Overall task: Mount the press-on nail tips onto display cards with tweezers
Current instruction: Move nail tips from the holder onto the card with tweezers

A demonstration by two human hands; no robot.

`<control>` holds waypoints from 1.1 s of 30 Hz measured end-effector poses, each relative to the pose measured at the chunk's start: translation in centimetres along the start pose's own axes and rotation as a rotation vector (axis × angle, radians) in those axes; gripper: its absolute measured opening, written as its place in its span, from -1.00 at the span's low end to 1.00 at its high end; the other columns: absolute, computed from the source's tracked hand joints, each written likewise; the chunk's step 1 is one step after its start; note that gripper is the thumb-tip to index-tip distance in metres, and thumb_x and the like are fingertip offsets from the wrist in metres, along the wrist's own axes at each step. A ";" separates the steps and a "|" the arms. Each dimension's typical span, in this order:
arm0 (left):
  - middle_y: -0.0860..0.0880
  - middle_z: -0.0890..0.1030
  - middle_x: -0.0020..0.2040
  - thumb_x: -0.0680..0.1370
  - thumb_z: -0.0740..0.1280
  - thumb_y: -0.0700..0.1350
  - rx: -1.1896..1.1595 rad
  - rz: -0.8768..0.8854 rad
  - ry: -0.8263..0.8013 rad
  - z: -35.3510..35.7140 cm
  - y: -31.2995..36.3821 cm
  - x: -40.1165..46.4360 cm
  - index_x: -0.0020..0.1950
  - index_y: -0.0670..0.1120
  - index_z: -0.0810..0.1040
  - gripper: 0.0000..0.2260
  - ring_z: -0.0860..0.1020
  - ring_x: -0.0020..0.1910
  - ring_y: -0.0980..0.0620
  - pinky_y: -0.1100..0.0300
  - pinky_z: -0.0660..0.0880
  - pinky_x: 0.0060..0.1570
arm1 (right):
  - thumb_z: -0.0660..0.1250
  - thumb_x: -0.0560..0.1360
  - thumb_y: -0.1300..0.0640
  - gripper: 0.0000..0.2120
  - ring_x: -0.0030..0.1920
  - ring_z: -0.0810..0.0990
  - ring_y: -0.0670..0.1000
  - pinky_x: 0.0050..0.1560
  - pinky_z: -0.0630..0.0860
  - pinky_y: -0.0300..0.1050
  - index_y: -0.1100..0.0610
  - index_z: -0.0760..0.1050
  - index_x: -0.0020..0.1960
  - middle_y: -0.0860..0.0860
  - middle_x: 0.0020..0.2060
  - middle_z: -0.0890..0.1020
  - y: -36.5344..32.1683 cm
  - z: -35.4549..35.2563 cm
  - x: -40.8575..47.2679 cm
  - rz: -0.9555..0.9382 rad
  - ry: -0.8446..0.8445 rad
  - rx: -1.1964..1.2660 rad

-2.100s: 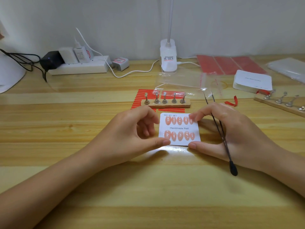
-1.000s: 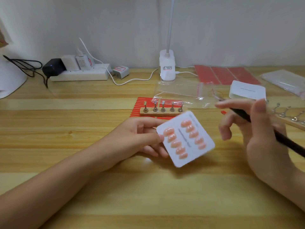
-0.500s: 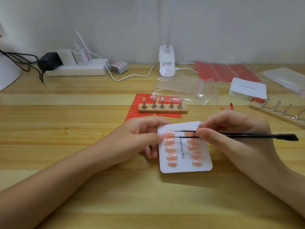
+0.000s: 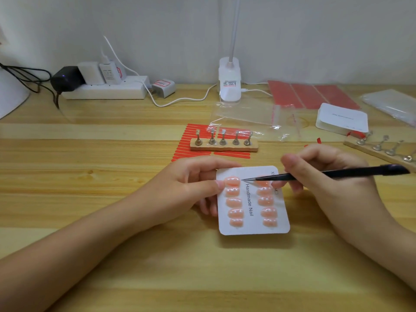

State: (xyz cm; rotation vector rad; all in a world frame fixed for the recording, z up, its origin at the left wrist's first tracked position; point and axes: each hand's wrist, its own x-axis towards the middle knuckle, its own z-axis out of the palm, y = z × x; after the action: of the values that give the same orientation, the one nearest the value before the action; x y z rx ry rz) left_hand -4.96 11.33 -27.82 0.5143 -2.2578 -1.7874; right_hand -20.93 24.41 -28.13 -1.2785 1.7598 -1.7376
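Note:
A white display card (image 4: 253, 224) printed "Handmade Nail" is held just above the table, turned sideways, with two columns of several pink nail tips (image 4: 234, 202) stuck on it. My left hand (image 4: 186, 190) pinches the card's left edge, thumb on top beside the topmost nail. My right hand (image 4: 331, 183) grips black tweezers (image 4: 326, 173) lying almost level, their point next to the top nail of the left column. My right fingers hide the card's top right corner.
Behind the card a wooden holder (image 4: 224, 145) with several metal stands sits on red adhesive strips (image 4: 191, 143). Clear bags (image 4: 247, 111), a stack of white cards (image 4: 342, 118), a second holder (image 4: 382, 149), red sheets (image 4: 313, 95), a lamp base (image 4: 229, 82) and a power strip (image 4: 103, 91) lie farther back.
The card went from upright on the table, to lifted and tilted, to turned sideways. My right hand swung the tweezers level over it; their tip has drawn back right, off the top-left nail.

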 end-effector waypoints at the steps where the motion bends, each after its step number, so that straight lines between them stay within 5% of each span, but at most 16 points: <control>1: 0.04 0.59 -0.35 0.52 0.21 -0.37 0.000 -0.001 0.003 0.0 0.0 0.0 0.08 0.04 0.55 -0.66 0.53 -0.44 0.13 0.33 0.46 -0.43 | 0.34 0.23 -0.13 -0.70 -0.50 0.44 -0.14 -0.41 0.37 -0.40 0.12 0.50 -0.43 0.01 -0.54 0.56 0.0 0.0 0.0 0.015 -0.004 0.000; 12: -0.03 0.61 -0.24 0.53 0.22 -0.36 0.007 -0.014 0.005 0.3 0.0 0.0 0.08 0.03 0.54 -0.68 0.53 -0.43 0.18 0.36 0.45 -0.43 | 0.35 0.22 -0.12 -0.73 -0.52 0.42 -0.19 -0.43 0.36 -0.42 0.10 0.53 -0.39 -0.08 -0.58 0.53 0.3 0.2 0.2 0.048 -0.057 0.046; 18: 0.11 0.63 -0.29 0.53 0.21 -0.36 0.009 -0.039 -0.001 0.3 0.2 0.0 0.06 0.05 0.52 -0.68 0.52 -0.41 0.23 0.37 0.46 -0.41 | 0.35 0.23 -0.06 -0.80 -0.51 0.46 -0.17 -0.44 0.38 -0.39 0.06 0.50 -0.43 -0.02 -0.53 0.58 0.1 0.2 0.3 0.026 -0.095 0.049; 22: -0.03 0.64 -0.11 0.54 0.20 -0.35 0.011 -0.060 -0.024 0.3 0.3 -0.1 0.09 0.02 0.52 -0.70 0.53 -0.29 0.17 0.37 0.46 -0.36 | 0.35 0.24 -0.08 -0.74 -0.47 0.52 -0.02 -0.44 0.41 -0.25 0.12 0.47 -0.38 0.02 -0.47 0.61 0.0 0.1 0.2 -0.031 -0.105 -0.028; 28: -0.07 0.64 -0.08 0.55 0.19 -0.34 0.028 -0.064 -0.054 0.2 0.3 -0.3 0.11 0.01 0.52 -0.70 0.53 -0.24 0.13 0.37 0.45 -0.32 | 0.33 0.27 -0.12 -0.78 -0.45 0.54 -0.13 -0.42 0.44 -0.28 0.03 0.50 -0.36 -0.03 -0.47 0.60 -0.1 -0.1 0.2 -0.052 -0.147 -0.100; 33: -0.06 0.64 -0.10 0.54 0.19 -0.35 0.011 -0.049 -0.056 0.0 0.2 -0.3 0.10 0.01 0.53 -0.70 0.53 -0.29 0.16 0.38 0.45 -0.34 | 0.38 0.28 -0.10 -0.78 -0.40 0.57 0.09 -0.36 0.48 0.04 0.02 0.49 -0.38 -0.02 -0.45 0.60 0.0 -0.2 0.3 -0.062 -0.156 -0.075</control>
State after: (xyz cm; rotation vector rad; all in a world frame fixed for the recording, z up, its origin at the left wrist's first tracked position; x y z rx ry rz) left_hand -4.72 11.53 -27.60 0.5327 -2.3121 -1.8362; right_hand -21.27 24.28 -27.96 -1.4731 1.7277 -1.5698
